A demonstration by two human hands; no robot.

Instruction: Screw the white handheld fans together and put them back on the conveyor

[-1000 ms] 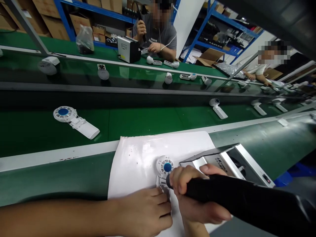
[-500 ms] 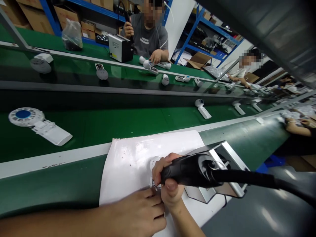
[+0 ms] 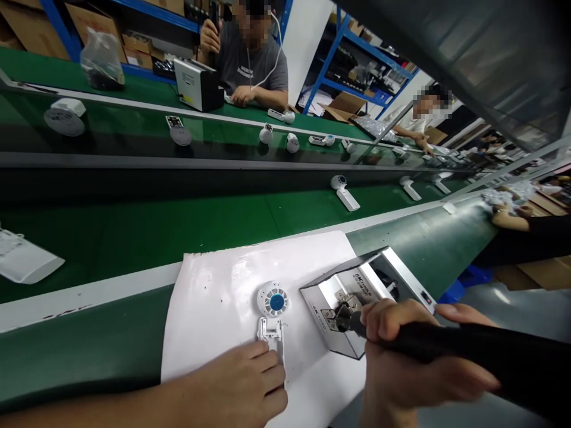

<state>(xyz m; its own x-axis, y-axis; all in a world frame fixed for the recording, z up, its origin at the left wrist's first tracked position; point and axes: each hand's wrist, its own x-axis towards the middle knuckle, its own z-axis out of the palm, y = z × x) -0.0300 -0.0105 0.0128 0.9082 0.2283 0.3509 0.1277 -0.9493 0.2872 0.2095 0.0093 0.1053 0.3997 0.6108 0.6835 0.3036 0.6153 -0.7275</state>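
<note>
On a white sheet (image 3: 214, 309) lies a white fan unit (image 3: 273, 300) with a blue round centre and an opened handle part below it. My left hand (image 3: 250, 380) rests on that handle part, its fingers wrapped over it. My right hand (image 3: 410, 351) grips a black electric screwdriver (image 3: 428, 342). The tool's tip meets the front of a silver metal box (image 3: 343, 309), right of the fan unit. Small details at the tip are too fine to tell.
A green conveyor (image 3: 200, 220) beyond the sheet carries several white fans, one (image 3: 345, 193) near the middle. Behind a raised rail, a person (image 3: 254, 65) sits by a grey box (image 3: 196, 86). Other people are at the right.
My right hand has moved right with the screwdriver, from over the fan unit to the metal box. The fan unit now shows. Conveyor fans appear further left; my left hand is nearly unchanged.
</note>
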